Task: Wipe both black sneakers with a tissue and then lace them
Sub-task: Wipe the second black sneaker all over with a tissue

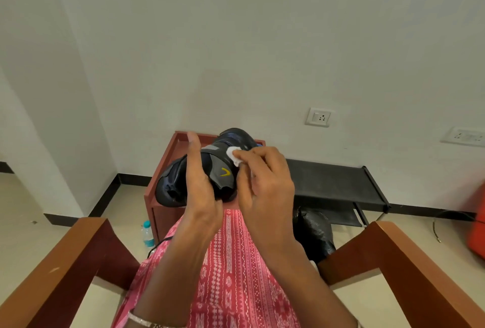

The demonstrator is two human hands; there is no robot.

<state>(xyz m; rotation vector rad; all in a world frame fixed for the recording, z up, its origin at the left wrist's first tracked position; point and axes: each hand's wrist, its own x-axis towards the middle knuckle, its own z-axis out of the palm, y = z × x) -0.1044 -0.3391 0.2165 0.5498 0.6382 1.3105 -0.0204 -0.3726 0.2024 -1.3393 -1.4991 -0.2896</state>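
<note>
In the head view, the black sneaker was held up above the lap, in front of a red-brown cabinet. The left hand clasped it across the middle, thumb raised. Its fingers were hidden behind the shoe, probably curled round it. The right hand pinched a small white tissue against the upper. The sneaker looked light and soft-sided, so the stiffer sole seemed the better hold. The tissue would likely tear easily.

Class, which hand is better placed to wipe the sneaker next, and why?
Right: the right hand pinches the tissue against the sneaker, while the left hand holds the sneaker up.
</note>
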